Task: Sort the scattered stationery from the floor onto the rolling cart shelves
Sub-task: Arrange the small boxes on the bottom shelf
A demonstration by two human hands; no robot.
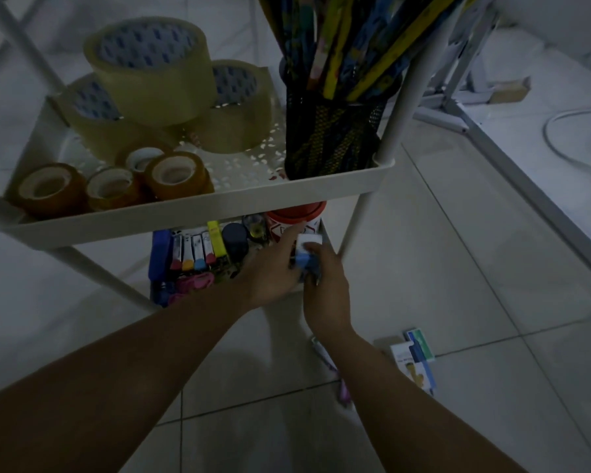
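Reaching under the upper tray of the white rolling cart (pixel 198 213), we have both hands at the right end of the lower shelf. Our right hand (pixel 325 288) curls its fingers round a small blue and white box (pixel 307 254), thumb and fingertips pinching it from the near side. Our left hand (pixel 273 268) lies beside it with the fingers held close together, the fingertips touching the same box on its left edge; we cannot tell whether they grip it or only steady it. The box sits at the front right corner of the lower shelf, just in front of a white tub with a red lid (pixel 296 216).

On that lower shelf, to the left of our hands, stand a row of markers with coloured caps (pixel 193 250), a yellow highlighter (pixel 215 237), a dark round object (pixel 235 238) and a blue item (pixel 159 254) at the far left, with something pink (pixel 195 281) lying in front.

The upper tray holds three large rolls of clear packing tape (pixel 151 70), stacked, four smaller brown tape rolls (pixel 178 177) along the near rim, and a black mesh cup (pixel 331 131) full of patterned pencils at the right corner.

On the tiled floor (pixel 458 268), near our right forearm, lie a few small blue and white packets (pixel 413 356) and a pen-like item (pixel 335 370), partly hidden by the arm.
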